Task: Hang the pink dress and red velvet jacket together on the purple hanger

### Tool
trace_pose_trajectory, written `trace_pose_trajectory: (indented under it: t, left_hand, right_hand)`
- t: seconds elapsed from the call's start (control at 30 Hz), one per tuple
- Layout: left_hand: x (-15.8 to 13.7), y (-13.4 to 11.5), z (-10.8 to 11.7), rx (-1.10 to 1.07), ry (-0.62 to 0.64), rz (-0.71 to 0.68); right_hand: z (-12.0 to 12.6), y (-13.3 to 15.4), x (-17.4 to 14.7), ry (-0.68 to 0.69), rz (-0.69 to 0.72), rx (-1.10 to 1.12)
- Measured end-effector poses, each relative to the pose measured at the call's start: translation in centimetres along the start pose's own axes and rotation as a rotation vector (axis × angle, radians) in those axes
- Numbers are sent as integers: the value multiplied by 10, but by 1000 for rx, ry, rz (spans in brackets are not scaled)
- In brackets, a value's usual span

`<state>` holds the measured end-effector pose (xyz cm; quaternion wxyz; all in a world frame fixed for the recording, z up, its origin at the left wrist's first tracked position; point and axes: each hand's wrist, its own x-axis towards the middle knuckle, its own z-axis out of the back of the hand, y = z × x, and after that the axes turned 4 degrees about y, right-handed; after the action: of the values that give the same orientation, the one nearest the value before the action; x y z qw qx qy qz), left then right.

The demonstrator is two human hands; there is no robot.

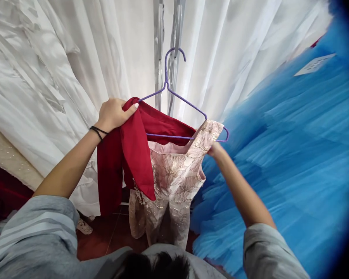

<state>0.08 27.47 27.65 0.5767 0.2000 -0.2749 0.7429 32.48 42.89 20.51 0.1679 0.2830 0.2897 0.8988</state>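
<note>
A pale pink dress point(171, 166) with gold flower patterning hangs in front of me, its right shoulder strap on a purple wire hanger point(187, 101). Dark red cloth point(136, 151), like a wide sash, lies over the hanger's left arm and drapes down beside the bodice. My left hand point(113, 112) is closed on this red cloth at the hanger's left shoulder, thumb on top. Behind the dress's right strap, my right hand point(213, 149) grips the dress close to the hanger's end; its fingers are mostly hidden. A beaded trim point(139, 195) shows below the red cloth.
White garments point(40, 77) hang at the left and a white curtain point(133, 38) at the back. Grey metal uprights point(158, 38) stand behind the hanger. A large blue tulle dress point(279, 155) fills the right side, with a white tag point(314, 64). Reddish floor tiles point(101, 242) show below.
</note>
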Motion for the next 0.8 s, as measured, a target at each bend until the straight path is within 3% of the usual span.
trace_pose_trajectory:
  t: [0.1, 0.2, 0.37, 0.43, 0.53, 0.6, 0.7, 0.73, 0.77, 0.8]
  left_hand:
    - [1, -1, -6, -10, 13, -5]
    - [2, -2, -10, 14, 22, 17]
    - [0, -3, -12, 83, 30, 47]
    - [-1, -4, -12, 82, 30, 48]
    - [-2, -6, -11, 78, 26, 34]
    - [-2, -7, -11, 74, 32, 30]
    - [-3, -7, -12, 69, 41, 42]
    - [-4, -7, -12, 70, 42, 47]
    - [-4, -8, -12, 72, 41, 50]
    - [-5, -8, -12, 72, 42, 51]
  right_hand:
    - [38, -7, -9, -13, -119, 52]
    - [69, -7, -11, 67, -200, -56]
    - [74, -16, -17, 274, -166, -184]
    - [72, -20, -21, 268, -217, -299]
    - [77, -9, -21, 79, -304, -587]
    - [86, 12, -16, -157, -342, -760]
    - [97, 43, -4, -554, -286, -994]
    - [100, 49, 0, -610, -261, -1038]
    - [102, 51, 5, -579, -267, -1049]
    - [105, 50, 8, -461, -312, -1023]
